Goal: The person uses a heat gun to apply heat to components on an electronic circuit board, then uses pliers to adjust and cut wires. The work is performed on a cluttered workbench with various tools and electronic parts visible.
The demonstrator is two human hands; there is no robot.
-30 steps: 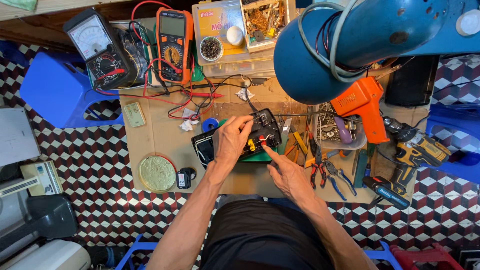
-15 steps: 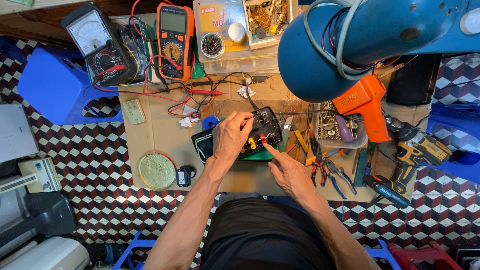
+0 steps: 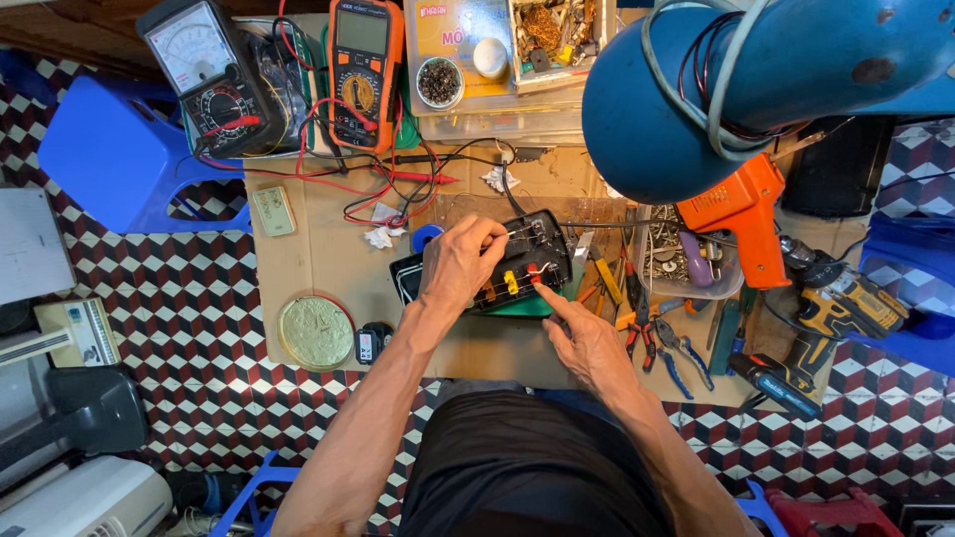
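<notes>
I am pinching a thin lead with my left hand [image 3: 460, 264] over the black circuit unit [image 3: 517, 267] mid-bench, while my right hand [image 3: 585, 343], forefinger extended, is steadying its near edge, pressing lightly.

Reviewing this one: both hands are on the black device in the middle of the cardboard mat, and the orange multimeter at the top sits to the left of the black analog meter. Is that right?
Not quite. In the head view the orange multimeter sits to the right of the black analog meter, not the left. The rest holds: the left hand and right hand are both on the black device in the middle of the cardboard mat.
</notes>
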